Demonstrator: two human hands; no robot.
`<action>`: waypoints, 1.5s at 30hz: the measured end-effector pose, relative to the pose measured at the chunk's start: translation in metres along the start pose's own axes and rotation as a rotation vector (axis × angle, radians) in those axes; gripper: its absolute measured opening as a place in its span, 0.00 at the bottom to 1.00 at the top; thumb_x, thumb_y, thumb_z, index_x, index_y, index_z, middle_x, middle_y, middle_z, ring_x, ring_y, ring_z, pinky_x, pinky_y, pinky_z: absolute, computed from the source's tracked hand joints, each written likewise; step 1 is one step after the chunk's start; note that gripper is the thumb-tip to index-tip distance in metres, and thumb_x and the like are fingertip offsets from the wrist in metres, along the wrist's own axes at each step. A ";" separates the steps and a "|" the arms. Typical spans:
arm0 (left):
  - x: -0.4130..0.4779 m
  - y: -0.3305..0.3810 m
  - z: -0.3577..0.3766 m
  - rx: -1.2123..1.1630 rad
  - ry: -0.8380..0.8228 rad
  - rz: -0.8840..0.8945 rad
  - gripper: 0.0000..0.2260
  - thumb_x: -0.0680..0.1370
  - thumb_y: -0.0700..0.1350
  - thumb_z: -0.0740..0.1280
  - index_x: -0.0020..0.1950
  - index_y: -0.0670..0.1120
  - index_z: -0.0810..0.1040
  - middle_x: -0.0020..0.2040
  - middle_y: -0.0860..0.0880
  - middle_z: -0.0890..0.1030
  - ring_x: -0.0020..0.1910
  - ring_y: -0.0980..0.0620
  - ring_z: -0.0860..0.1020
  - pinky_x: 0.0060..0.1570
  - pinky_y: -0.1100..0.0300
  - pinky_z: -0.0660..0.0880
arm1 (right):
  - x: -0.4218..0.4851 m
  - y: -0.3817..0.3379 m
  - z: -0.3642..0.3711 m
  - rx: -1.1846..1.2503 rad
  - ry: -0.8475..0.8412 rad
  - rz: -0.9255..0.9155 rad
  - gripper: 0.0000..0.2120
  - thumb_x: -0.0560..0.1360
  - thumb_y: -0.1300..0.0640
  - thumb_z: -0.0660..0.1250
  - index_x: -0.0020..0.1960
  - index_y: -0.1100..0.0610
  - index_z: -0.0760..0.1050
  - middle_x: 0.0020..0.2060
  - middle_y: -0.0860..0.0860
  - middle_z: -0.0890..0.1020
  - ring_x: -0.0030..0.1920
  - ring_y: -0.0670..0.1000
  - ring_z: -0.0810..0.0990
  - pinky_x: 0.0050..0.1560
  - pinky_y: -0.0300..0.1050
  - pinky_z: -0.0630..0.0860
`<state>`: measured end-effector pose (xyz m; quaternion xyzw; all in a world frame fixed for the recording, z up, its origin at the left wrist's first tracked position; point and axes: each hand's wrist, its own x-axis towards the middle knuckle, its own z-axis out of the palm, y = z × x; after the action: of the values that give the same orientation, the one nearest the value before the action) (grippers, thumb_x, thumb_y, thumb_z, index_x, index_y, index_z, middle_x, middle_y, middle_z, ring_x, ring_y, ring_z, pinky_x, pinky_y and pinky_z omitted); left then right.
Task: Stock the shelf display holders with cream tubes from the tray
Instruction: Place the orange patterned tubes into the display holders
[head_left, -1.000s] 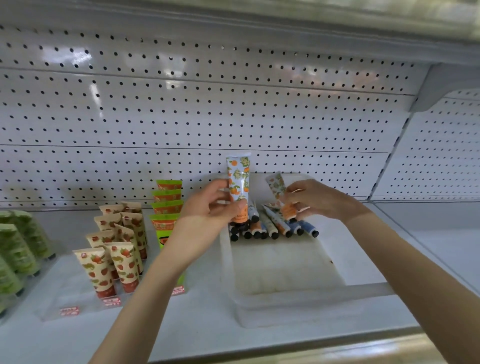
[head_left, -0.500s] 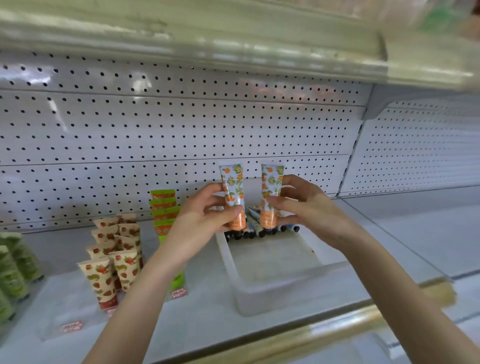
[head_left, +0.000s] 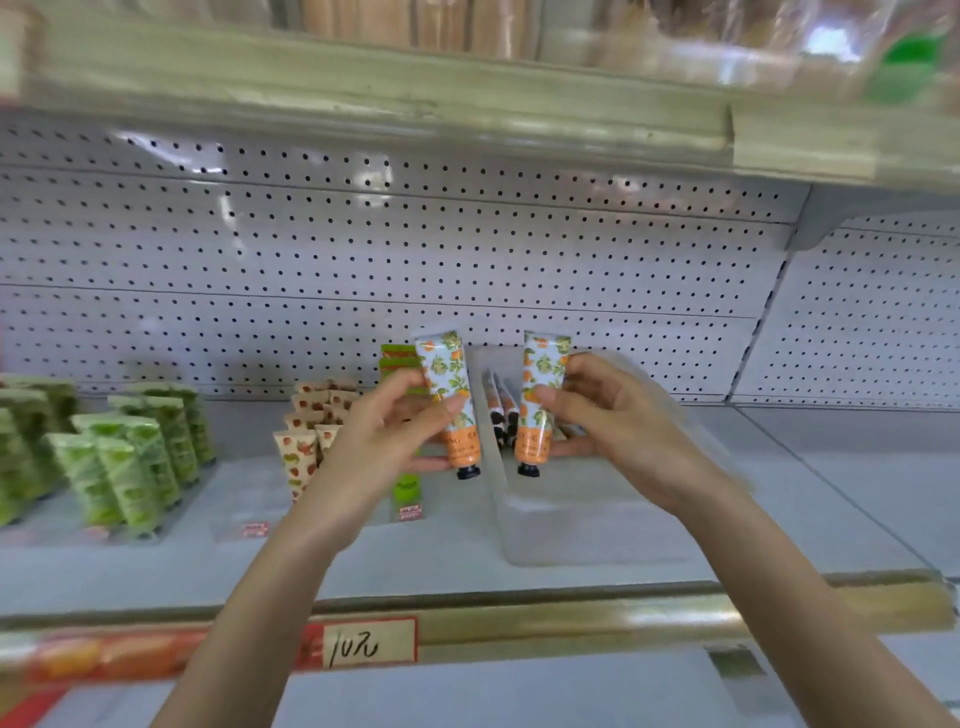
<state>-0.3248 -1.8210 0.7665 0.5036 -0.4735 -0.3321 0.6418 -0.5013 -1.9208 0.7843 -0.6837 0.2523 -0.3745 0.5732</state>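
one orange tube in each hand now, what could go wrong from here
1. The left hand and right hand each only pinch a tube, cap down: the left tube and the right tube. A loose grip could drop one onto the shelf or into the tray.
2. The left hand is close to the standing strawberry-print tubes; swinging across them might topple the row.

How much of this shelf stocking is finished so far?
Done: green tubes and strawberry tubes already stand in holders on the left. In hand: the left hand grips one orange-print tube, the right hand a second tube, caps down. Left: a few leftover tubes lie at the back of the tray.
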 end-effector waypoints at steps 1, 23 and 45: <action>-0.007 -0.001 -0.003 0.010 0.019 -0.004 0.15 0.68 0.50 0.69 0.51 0.44 0.78 0.44 0.48 0.83 0.42 0.51 0.83 0.39 0.59 0.80 | -0.003 0.000 0.004 -0.014 -0.029 -0.005 0.04 0.74 0.62 0.67 0.50 0.57 0.76 0.45 0.52 0.81 0.41 0.47 0.82 0.41 0.45 0.81; -0.037 0.019 -0.198 0.088 0.144 0.069 0.07 0.74 0.39 0.68 0.49 0.50 0.77 0.38 0.56 0.83 0.39 0.59 0.81 0.39 0.62 0.80 | 0.037 -0.006 0.181 -0.064 -0.063 -0.029 0.11 0.73 0.64 0.67 0.54 0.56 0.74 0.49 0.53 0.80 0.45 0.48 0.82 0.43 0.49 0.82; -0.027 0.031 -0.351 0.176 0.183 0.056 0.10 0.73 0.40 0.68 0.54 0.45 0.76 0.46 0.50 0.80 0.40 0.58 0.81 0.41 0.58 0.81 | 0.103 -0.004 0.312 -0.082 -0.108 -0.025 0.15 0.74 0.64 0.66 0.60 0.60 0.70 0.54 0.57 0.79 0.48 0.48 0.83 0.42 0.43 0.81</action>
<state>-0.0048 -1.6720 0.7730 0.5728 -0.4539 -0.2240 0.6447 -0.1905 -1.8144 0.7922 -0.7287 0.2278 -0.3336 0.5530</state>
